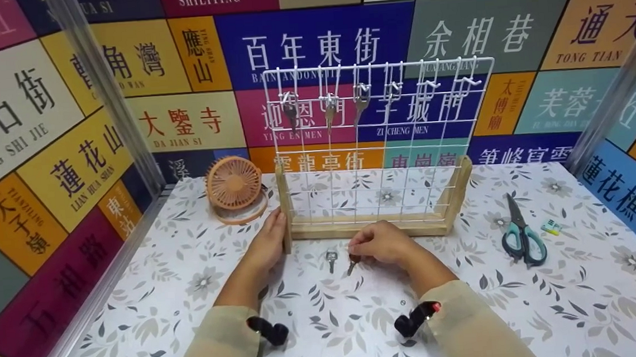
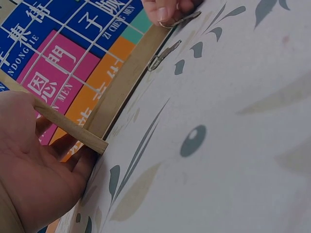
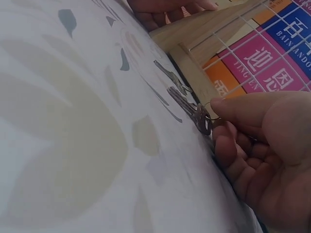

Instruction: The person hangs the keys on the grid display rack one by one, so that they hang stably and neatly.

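A: Head view: fan point(image 1: 233, 183), scissors point(image 1: 519, 237) flank wire rack point(image 1: 322, 232); right hand point(image 1: 384, 243) holds key point(image 1: 353, 265) before it, second key point(image 1: 331, 260) alongside.
B: Left wrist: left hand point(image 2: 48, 165) grips wooden post point(image 2: 73, 127).
A: Right wrist: pinch is on ring point(image 3: 209, 116) — hidden in head view.

White leaf-print tabletop point(image 1: 328, 323) under a wire rack point(image 1: 327, 231), orange fan point(image 1: 233, 183), scissors point(image 1: 517, 227), small packet point(image 1: 551, 227), loose key point(image 1: 331, 256).

We see walls point(image 1: 315, 19) covered in colourful blocks of Chinese characters and capital letters. Pale, shiny posts point(image 1: 141, 149) stand at both back corners; below, our white table point(image 1: 340, 339) bears grey leaves and flowers.
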Motion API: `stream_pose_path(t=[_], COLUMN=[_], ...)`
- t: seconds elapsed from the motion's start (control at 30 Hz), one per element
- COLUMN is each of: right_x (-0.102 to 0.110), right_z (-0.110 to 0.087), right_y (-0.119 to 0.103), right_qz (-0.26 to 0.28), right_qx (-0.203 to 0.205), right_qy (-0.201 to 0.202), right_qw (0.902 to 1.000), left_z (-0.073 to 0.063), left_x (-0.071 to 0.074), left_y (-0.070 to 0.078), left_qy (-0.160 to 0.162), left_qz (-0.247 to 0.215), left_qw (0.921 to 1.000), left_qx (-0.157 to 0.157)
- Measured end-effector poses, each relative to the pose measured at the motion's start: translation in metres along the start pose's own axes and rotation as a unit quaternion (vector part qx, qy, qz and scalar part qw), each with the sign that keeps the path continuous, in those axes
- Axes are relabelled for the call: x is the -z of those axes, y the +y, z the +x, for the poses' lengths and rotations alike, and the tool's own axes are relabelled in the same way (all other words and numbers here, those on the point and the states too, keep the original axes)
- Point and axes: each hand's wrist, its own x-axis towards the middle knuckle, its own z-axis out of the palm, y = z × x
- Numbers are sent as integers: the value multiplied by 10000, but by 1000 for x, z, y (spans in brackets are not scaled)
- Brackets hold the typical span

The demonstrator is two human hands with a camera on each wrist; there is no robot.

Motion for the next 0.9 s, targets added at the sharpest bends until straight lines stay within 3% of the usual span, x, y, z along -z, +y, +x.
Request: stream_pose_path(t=[0.27, 0.53, 0.7, 0.9], right_x=[11, 23, 29, 36], right_z=[-7, -16, -19, -30], right_y=[-15, -34, -43, -55], right_qz=[763, 1989, 2203, 2203], right_qx=[-69, -15, 278, 438], right_qy=[95, 56, 32, 274], right_qw=[9970, 9800, 9750, 9741], left_z=[-1, 0, 1, 0], left_x=[0, -1, 0, -1], left_y=[2, 0, 0, 0], left_qy=[4, -5, 0, 49], left_qz=[51, 56, 173, 228], left_qw=[10000, 9999, 9998, 9997], left_qx=[-85, -126, -136, 21])
